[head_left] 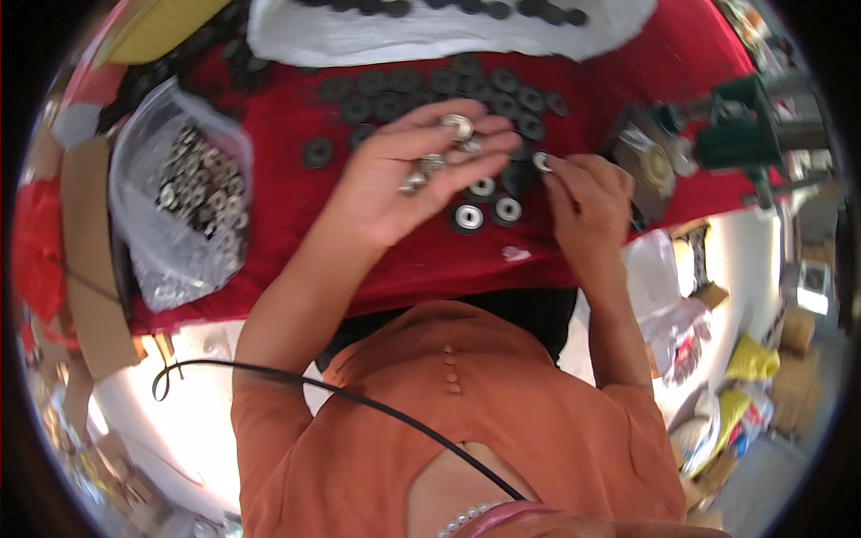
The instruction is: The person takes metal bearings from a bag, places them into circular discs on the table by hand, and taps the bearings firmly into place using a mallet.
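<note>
Red cloth (287,206) under everything here, so the small metal bits stand out nicely. Going by a clock face centred on the view, the left hand (399,157) is at 12 and the right hand (587,193) at 2. My read on the step in hand: silvery rings are being seated in black discs (407,82), one by one. Three discs around 1 o'clock, like this metal-centred disc (467,218), have a shiny middle, while the bunch spread at 12 looks plain dark. The next move, I'd say, calls for a steady pinch and lining the metal ring (542,162) up flat over a disc's centre.

Pose-wise, the left forearm comes up from about 8, palm up and loosely cupped, fingers apart and pointing toward 2, with a few loose metal pieces (457,125) lying on it. The right forearm comes in from 4, back of the hand up, thumb and index narrowed on that single ring, tips aimed toward 10. Other fingers look curled; blurry, so can't swear to it. A clear bag (184,282) of similar pieces sits between 9 and 10.
</note>
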The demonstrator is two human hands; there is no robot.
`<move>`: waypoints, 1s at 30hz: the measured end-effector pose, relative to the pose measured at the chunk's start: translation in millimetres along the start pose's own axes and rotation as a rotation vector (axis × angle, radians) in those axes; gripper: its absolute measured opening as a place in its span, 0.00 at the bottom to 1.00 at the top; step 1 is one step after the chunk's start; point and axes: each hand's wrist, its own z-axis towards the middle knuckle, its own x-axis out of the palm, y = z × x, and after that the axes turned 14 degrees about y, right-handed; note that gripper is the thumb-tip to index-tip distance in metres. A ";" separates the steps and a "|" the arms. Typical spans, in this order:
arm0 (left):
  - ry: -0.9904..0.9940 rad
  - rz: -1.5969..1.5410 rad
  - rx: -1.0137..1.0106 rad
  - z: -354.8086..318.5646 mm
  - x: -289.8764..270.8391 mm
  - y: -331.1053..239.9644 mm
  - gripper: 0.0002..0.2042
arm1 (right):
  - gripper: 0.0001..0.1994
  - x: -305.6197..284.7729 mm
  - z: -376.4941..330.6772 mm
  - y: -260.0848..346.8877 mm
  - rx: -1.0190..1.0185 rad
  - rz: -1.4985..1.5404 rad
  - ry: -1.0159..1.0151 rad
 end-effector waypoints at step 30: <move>-0.015 0.040 -0.034 0.2 1.1 1.8 0.19 | 0.12 13.6 -12.2 3.4 -0.094 -0.026 -0.010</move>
